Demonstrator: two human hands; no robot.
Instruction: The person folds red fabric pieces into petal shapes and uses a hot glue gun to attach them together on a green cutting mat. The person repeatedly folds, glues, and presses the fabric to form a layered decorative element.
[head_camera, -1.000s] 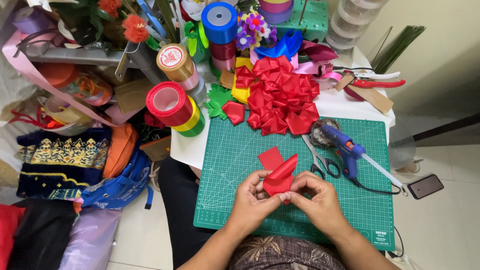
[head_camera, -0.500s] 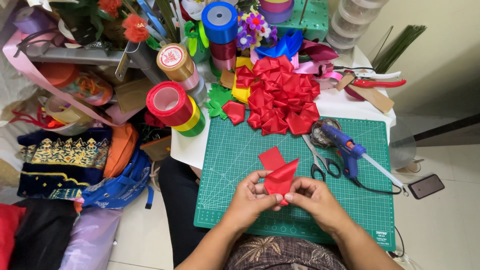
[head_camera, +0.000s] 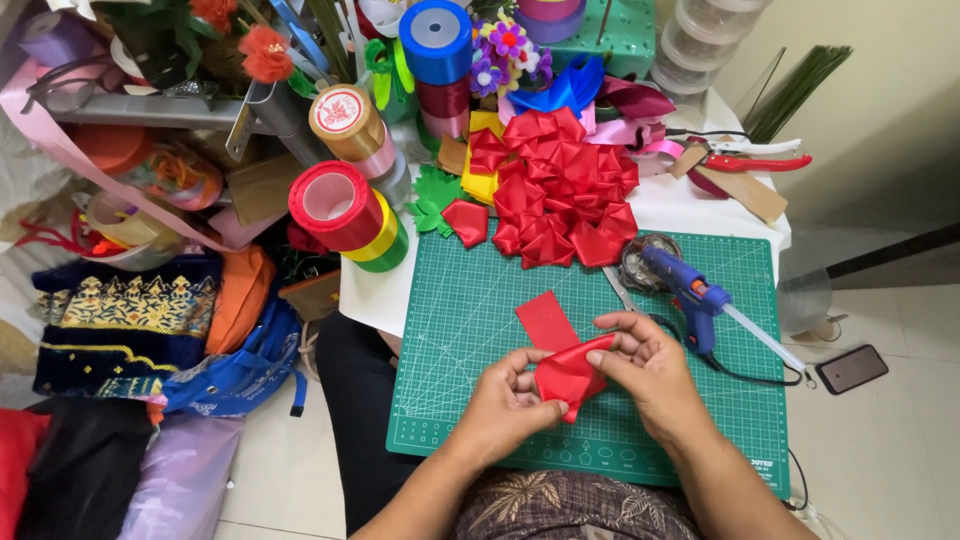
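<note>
Both my hands hold a folded piece of red satin ribbon (head_camera: 570, 375) over the green cutting mat (head_camera: 460, 330). My left hand (head_camera: 505, 405) pinches its lower left side. My right hand (head_camera: 650, 370) curls over its upper right edge. A flat red ribbon strip (head_camera: 545, 318) lies on the mat just above my hands. A heap of folded red ribbon petals (head_camera: 560, 190) sits at the mat's far edge.
A blue glue gun (head_camera: 690, 290) and scissors lie right of my hands, its cord trailing along the mat. Ribbon spools (head_camera: 340, 205) stack at the left. Red-handled cutters (head_camera: 755, 160) rest far right. A phone (head_camera: 850, 368) lies on the floor. Cloth and bags pile at left.
My hands have folded the red ribbon piece tighter and lowered it slightly; my right hand now covers its top edge. Nothing else has moved.
</note>
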